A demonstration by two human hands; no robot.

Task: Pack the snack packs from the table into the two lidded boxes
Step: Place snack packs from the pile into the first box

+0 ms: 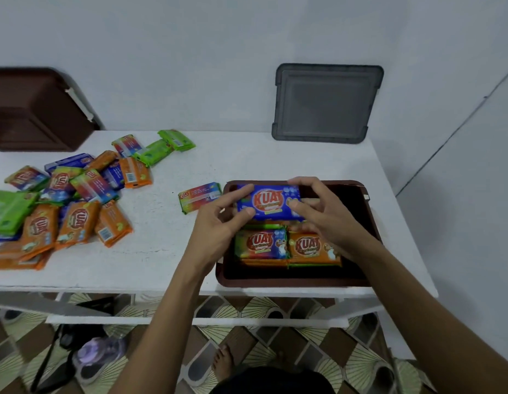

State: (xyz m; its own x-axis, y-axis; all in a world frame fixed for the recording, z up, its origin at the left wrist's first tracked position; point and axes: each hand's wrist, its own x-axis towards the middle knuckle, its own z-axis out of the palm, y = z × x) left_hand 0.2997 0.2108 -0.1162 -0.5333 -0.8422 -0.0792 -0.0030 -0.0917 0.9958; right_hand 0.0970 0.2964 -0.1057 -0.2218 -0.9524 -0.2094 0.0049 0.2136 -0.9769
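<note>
Left hand (218,223), right hand (321,214) pinch blue pack (271,201) endwise above box (289,282).

Dim, flat, bluish light with soft shadows under the table (162,268), slight overall blur, and wide-angle bending toward the edges.

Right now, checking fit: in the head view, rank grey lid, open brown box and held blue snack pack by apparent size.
1. open brown box
2. grey lid (it is farther off, so its rank against the box is unsure)
3. blue snack pack
</note>
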